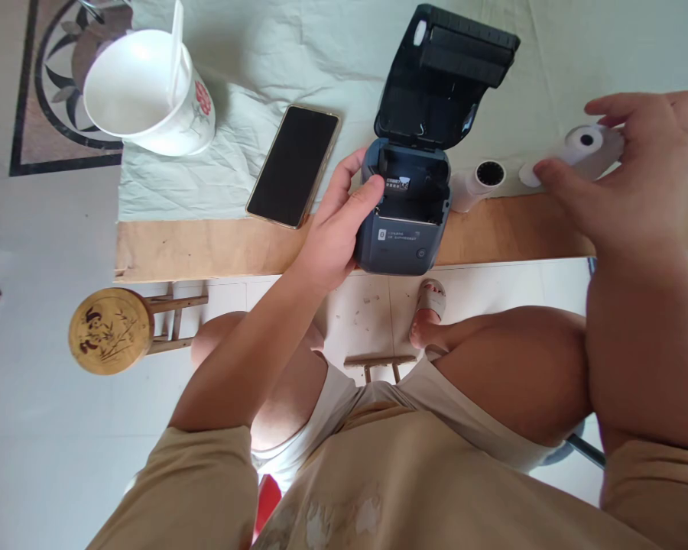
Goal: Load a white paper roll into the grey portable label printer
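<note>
My left hand [344,221] grips the side of a dark blue-grey portable label printer [398,248] near the table's front edge. The printer's black lid [436,84] is swung up, and its roll compartment shows no roll inside, only a small printed label. Off to the right, my right hand [642,168] curls around a white paper roll [576,149], thumb on the near side and fingers on the far side. Between the hands, close beside the printer, another white roll [464,191] with a dark core stands on the cloth.
A black-screened phone [293,166] lies left of the printer. Farther left stands a white paper cup [143,99] with a white spoon in it. Pale green cloth [344,69] covers the wooden table [223,248]. Below is a round wooden stool [110,331].
</note>
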The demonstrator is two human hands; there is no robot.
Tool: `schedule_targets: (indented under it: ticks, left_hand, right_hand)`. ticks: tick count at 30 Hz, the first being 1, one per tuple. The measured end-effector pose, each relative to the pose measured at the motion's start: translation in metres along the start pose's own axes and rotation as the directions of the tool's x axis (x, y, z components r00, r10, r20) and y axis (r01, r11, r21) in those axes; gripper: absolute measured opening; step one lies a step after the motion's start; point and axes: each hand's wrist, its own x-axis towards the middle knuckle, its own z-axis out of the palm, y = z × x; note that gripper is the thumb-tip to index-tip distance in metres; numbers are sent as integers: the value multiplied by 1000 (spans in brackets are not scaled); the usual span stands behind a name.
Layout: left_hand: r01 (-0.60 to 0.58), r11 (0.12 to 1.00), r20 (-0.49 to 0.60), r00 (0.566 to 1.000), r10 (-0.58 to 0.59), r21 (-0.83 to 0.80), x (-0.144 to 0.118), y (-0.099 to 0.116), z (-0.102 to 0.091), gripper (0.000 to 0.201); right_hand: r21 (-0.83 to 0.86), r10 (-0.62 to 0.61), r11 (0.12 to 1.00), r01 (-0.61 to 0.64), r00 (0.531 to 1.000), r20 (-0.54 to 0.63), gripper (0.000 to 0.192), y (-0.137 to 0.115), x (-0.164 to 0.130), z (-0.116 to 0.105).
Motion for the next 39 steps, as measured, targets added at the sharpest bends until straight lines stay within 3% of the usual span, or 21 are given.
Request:
schedule_targets:
  ticks: [4,7,11,13,15,17,19,21,24,26,27,29,31,35,39]
  left_hand:
    - [-35,999,47,998,35,-5,2,-4,-4,23]
    - [-49,999,69,996,48,6,4,-7,-7,23]
    - [-68,998,69,995,67,10,7,-8,-9,22]
    - [-79,997,69,995,78,12,8,-8,-9,22]
    - [-84,996,75,994,83,12,8,-9,-10,23]
    - [-85,996,88,993,84,8,9,-9,-11,23]
    - [-83,997,98,992,82,1,9,-10,-11,23]
    - [-80,997,82,993,81,-14,9,-10,-10,20]
    - [-83,996,57,995,84,-33,10,-11,-9,18]
    - [-89,996,60,994,90,-23,10,-10,-8,17]
    - [-92,996,61,994,92,-14,9,-10,-7,16]
    - [-94,995,50,994,93,14,9,-9,-6,16]
    - [-96,995,31,995,94,34,8,-8,-5,16]
    - [-99,995,28,995,99,20,5,-5,-3,16]
    - [-89,996,9,996,89,6,3,-5,-1,16]
  right_hand:
    - [-2,64,998,-64,997,29,43,-9,-2,-1]
    - [86,39,995,-42,999,36,33,-9,-4,-1]
    - [349,75,935,-66,997,-13,48,-8,-5,3]
    - [619,179,773,-135,984,-9,50,-7,-2,3]
    - [841,265,480,-248,955,131,42,-6,2,0]
    - [898,250,234,-373,915,315,33,-6,6,-5]
    - [886,185,127,-446,888,421,27,-8,6,-11]
    - [876,143,90,-474,876,460,27,-17,2,-14]
    - [916,111,169,-364,931,349,39,-42,-12,-14]
    - [946,-44,317,-66,995,84,43,-62,-24,-14]
    - [906,-150,415,89,988,-29,46,-71,-29,-14]
    - [803,-352,500,324,923,-153,50,-86,-37,-13]
    - [712,-446,562,421,879,-167,46,-97,-40,-11]
    - [449,-472,762,467,875,-107,25,-109,-35,0]
    - [357,-547,766,535,834,-75,10,-113,-29,11]
